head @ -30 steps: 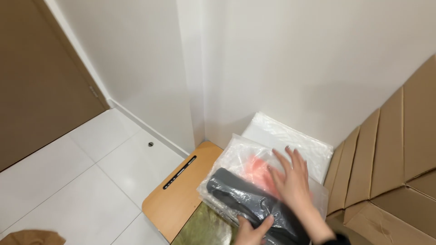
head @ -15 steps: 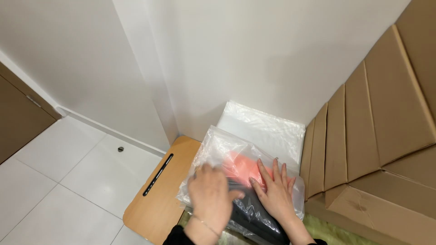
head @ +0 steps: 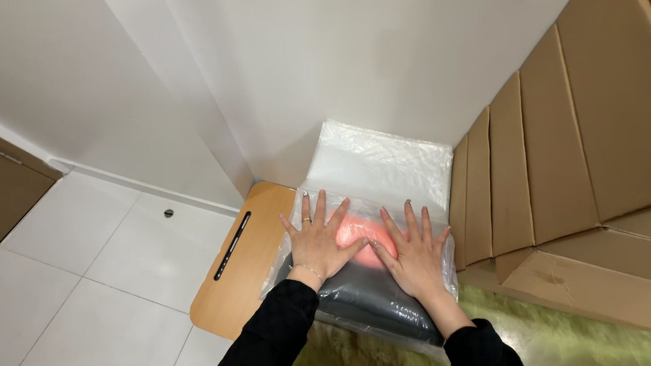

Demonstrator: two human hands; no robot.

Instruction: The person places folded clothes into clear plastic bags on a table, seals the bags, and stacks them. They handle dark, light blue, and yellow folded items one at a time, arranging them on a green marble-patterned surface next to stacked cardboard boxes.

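A clear plastic bag lies in front of me, packed with a dark grey folded item and a pink-orange item. My left hand lies flat on the bag's left part, fingers spread wide. My right hand lies flat on its right part, fingers spread too. The thumbs almost meet over the pink-orange item. Both hands press on the bag and grasp nothing. A second clear bag holding something white lies just behind, against the wall.
A wooden board with a dark slot lies to the left on the white tiled floor. Flattened cardboard boxes lean at the right. A green fuzzy rug shows at the bottom. White walls form a corner behind.
My left hand has come up from the bag's near edge onto its top. Both hands now lie flat side by side. The view has swung right, away from the brown door.
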